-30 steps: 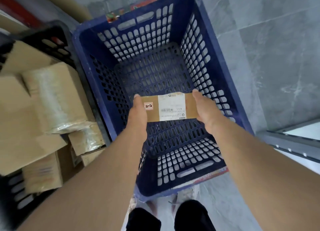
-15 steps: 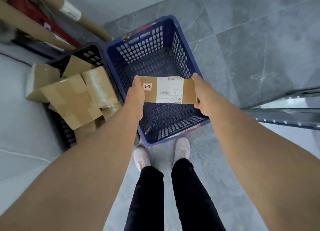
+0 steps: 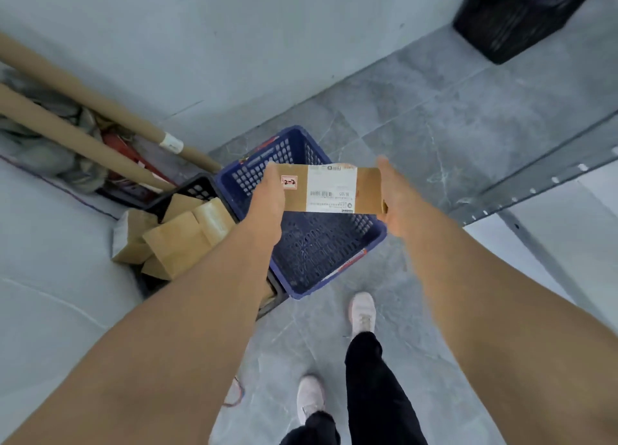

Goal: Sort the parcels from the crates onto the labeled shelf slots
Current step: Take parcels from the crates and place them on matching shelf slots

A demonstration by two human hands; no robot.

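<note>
I hold a flat brown cardboard parcel (image 3: pixel 334 189) level in front of me, above the blue crate (image 3: pixel 311 244). It carries a white shipping label and a small red-edged sticker marked 2-2. My left hand (image 3: pixel 267 200) grips its left end and my right hand (image 3: pixel 393 200) grips its right end. The blue crate on the floor below shows nothing inside. To its left a black crate (image 3: pixel 197 190) is piled with several brown cardboard parcels (image 3: pixel 180 237).
Grey metal shelf rails (image 3: pixel 535 184) run along the right. Another dark crate (image 3: pixel 515 16) stands at the far upper right by the wall. Long cardboard tubes (image 3: pixel 100 110) and clutter lean in the left corner. My feet stand on grey floor tiles.
The parcel has come up out of the blue crate, held in both hands. The view has risen and pulled back, so the crates look smaller and the wall and shelf rails show.
</note>
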